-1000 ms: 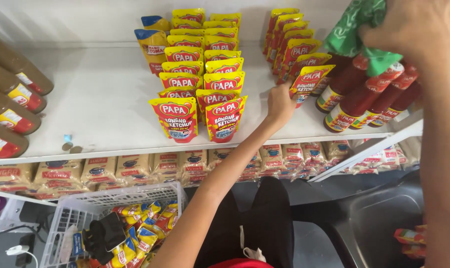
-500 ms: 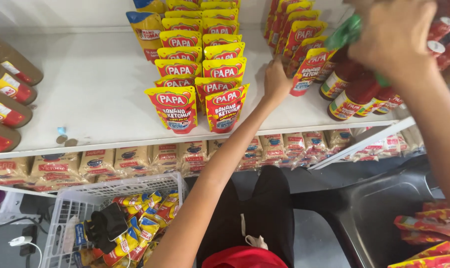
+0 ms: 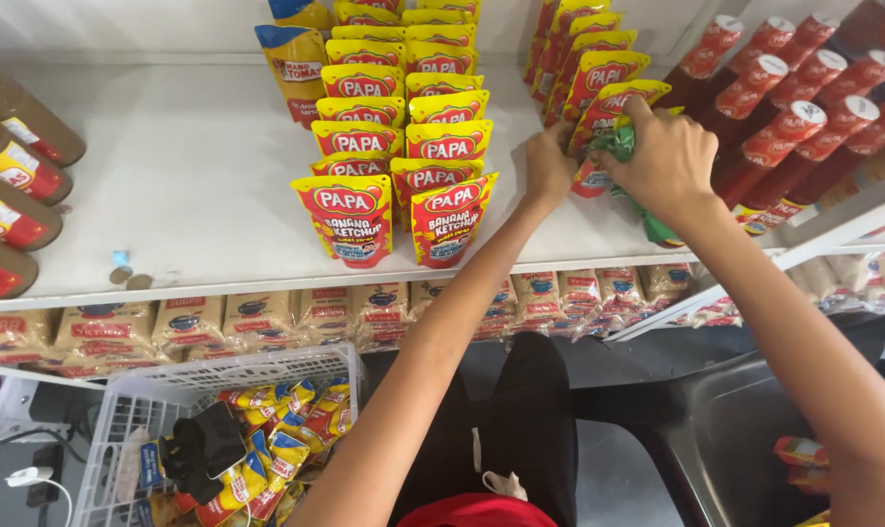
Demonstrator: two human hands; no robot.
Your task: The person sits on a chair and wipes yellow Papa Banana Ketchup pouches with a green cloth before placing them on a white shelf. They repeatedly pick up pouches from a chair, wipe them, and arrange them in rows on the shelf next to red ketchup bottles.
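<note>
Head view shows both hands having come together at the right-hand row of yellow-and-red sauce pouches (image 3: 598,88) on the white shelf (image 3: 198,176): left hand (image 3: 548,164) pinching the front pouch, right hand (image 3: 665,156), lowered since a moment ago, clenching a crumpled green plastic bag (image 3: 657,226).

The right hand (image 3: 669,161) covers most of a green packet (image 3: 657,226), so its shape cannot be told, and the left hand (image 3: 548,164) hides the foot of the front pouch (image 3: 613,107). The brown bottles (image 3: 18,166) at the shelf's (image 3: 188,176) left end are cut by the picture's edge.
</note>
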